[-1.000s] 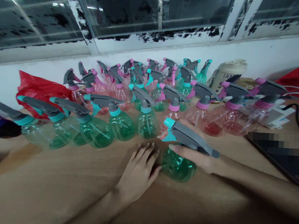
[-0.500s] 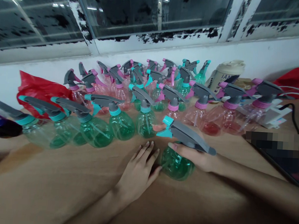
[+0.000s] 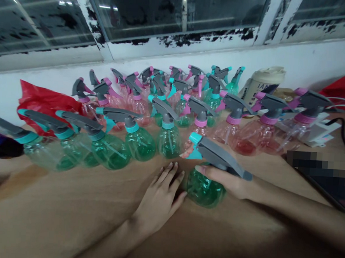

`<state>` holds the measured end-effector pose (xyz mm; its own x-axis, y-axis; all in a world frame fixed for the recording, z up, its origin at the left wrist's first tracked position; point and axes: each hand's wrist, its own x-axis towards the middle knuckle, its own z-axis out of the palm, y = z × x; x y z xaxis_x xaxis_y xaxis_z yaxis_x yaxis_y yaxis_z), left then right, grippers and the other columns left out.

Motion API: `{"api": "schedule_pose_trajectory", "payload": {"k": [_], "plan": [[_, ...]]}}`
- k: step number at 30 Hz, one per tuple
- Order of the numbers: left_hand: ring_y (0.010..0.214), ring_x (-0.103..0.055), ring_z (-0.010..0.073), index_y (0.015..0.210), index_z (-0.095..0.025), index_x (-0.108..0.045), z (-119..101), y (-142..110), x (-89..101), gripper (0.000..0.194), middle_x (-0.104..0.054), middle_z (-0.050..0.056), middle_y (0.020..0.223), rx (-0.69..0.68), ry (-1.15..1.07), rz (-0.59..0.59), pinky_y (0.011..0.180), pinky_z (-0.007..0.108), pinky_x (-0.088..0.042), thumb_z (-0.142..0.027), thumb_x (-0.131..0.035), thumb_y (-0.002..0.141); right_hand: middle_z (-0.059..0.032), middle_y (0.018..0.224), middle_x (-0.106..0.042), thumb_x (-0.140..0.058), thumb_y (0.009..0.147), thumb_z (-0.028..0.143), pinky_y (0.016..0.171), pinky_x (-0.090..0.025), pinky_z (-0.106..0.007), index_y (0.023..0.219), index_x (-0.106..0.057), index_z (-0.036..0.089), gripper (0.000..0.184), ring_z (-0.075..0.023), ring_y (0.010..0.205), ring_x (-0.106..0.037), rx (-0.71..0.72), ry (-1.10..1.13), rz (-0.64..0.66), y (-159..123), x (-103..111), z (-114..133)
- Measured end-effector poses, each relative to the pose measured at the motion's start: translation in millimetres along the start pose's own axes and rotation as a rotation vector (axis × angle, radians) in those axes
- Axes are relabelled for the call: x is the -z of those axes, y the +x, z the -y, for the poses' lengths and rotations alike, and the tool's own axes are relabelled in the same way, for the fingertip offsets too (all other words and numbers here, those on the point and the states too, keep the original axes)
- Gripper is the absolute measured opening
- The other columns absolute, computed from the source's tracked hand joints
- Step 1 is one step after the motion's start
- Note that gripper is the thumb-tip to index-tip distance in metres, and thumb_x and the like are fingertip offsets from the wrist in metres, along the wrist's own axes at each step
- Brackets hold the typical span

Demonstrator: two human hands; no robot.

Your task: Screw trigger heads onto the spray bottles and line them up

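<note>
My right hand [image 3: 230, 181] is wrapped round the neck of a green spray bottle [image 3: 205, 191] with a grey and turquoise spray head. Its thumb lies across the near side, and fingertips show by the turquoise trigger [image 3: 194, 153]. The nozzle points left and away from me. Just left of this bottle, my left hand [image 3: 159, 198] rests palm down on the wooden table [image 3: 76, 212], its fingers stretched out and holding nothing. Beyond both hands stand green spray bottles [image 3: 142, 143] and pink ones [image 3: 247, 143], each with liquid in the bottom.
More spray bottles crowd toward the white wall. A red plastic bag [image 3: 48, 106] and a dark drink bottle [image 3: 2, 142] are at the left. At the right are a paper cup [image 3: 264, 86], another red bag [image 3: 344, 92], white cables and a dark flat device [image 3: 327, 181].
Half a second ago a finger of my right hand stuck out past the trigger; now it is drawn back against it. The bottle has shifted very slightly. My left hand has stayed put.
</note>
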<state>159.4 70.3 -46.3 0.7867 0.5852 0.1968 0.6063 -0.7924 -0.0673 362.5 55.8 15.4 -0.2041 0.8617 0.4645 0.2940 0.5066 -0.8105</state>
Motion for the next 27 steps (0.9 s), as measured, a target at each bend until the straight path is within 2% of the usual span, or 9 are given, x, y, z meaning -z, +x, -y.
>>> {"api": "schedule_pose_trajectory", "payload": {"k": [4,10,16,21,27], "plan": [[0.130,-0.039,0.0289,0.130,-0.007,-0.046,0.3,-0.2,-0.4,0.045,-0.047,0.017,0.137,0.003,0.003,-0.010,0.103,0.047,-0.037,-0.033,-0.046,0.094,0.0029,0.078,-0.060,-0.058,0.080,0.024,0.063,-0.046,-0.028,0.088,-0.058,0.025,0.008,-0.0143,0.069,-0.057,-0.040,0.041,0.017,0.9,1.0,2.8],[0.128,-0.041,0.0299,0.128,-0.007,-0.048,0.3,0.3,1.6,0.044,-0.048,0.018,0.135,0.003,-0.004,-0.008,0.102,0.047,-0.038,-0.032,-0.048,0.093,0.0028,0.078,-0.058,-0.057,0.082,0.024,0.064,-0.045,-0.028,0.085,-0.056,0.024,0.003,-0.0130,0.068,-0.055,-0.023,0.111,0.034,1.3,1.9,4.7],[0.129,-0.040,0.0302,0.128,-0.007,-0.048,-0.3,0.6,1.3,0.043,-0.047,0.018,0.136,0.004,-0.004,-0.004,0.103,0.047,-0.037,-0.031,-0.049,0.092,0.0015,0.080,-0.061,-0.056,0.084,0.026,0.063,-0.047,-0.027,0.089,-0.059,0.024,0.007,-0.0132,0.067,-0.057,-0.028,0.095,0.046,3.7,0.9,3.4],[0.129,-0.040,0.0294,0.130,-0.007,-0.046,0.9,-0.3,-1.3,0.044,-0.048,0.018,0.135,-0.003,0.001,-0.029,0.103,0.046,-0.038,-0.033,-0.045,0.094,-0.0001,0.085,-0.063,-0.058,0.082,0.022,0.060,-0.048,-0.027,0.101,-0.059,0.024,0.019,-0.0132,0.065,-0.058,-0.020,0.092,0.018,3.5,-0.1,3.1],[0.127,-0.042,0.0293,0.130,-0.006,-0.046,0.9,-0.8,-2.5,0.044,-0.051,0.018,0.133,-0.007,0.003,-0.053,0.102,0.046,-0.038,-0.031,-0.042,0.094,0.0033,0.067,-0.056,-0.059,0.080,0.022,0.055,-0.045,-0.027,0.092,-0.058,0.024,0.012,-0.0128,0.057,-0.051,-0.008,0.032,-0.026,2.4,-1.3,1.3]]}}
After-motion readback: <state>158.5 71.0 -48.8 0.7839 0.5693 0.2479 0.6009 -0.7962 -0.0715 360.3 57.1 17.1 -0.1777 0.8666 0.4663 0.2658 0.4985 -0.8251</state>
